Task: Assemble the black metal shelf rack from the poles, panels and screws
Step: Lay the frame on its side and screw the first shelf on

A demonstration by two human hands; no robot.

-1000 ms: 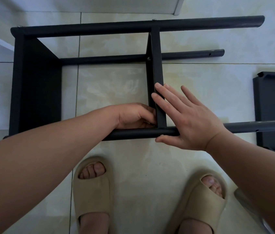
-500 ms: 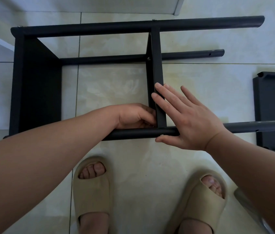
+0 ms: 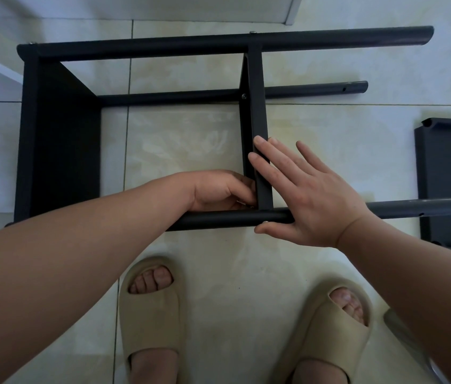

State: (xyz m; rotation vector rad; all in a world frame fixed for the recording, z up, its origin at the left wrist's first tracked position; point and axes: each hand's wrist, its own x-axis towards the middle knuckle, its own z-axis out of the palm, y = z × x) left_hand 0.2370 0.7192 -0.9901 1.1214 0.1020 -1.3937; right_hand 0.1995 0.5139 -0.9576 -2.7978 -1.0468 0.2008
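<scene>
Rack [image 3: 58,134] lies sideways on the floor [image 3: 185,139]. Right hand [image 3: 310,195], flat, braces middle panel [image 3: 256,106] on near pole [image 3: 218,218]; left hand [image 3: 223,191] curls at that joint, contents hidden. Judged: fastening; next needs aligned holes.

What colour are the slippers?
The slippers are plain beige, clearest in the head view.

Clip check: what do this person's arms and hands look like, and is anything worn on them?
The left forearm and right forearm are bare, no sleeves in view. The left hand and right hand wear no gloves; no rings, watch or bands show. The right hand's nails are short and unpainted. On the feet: beige foam slide sandals.
</scene>
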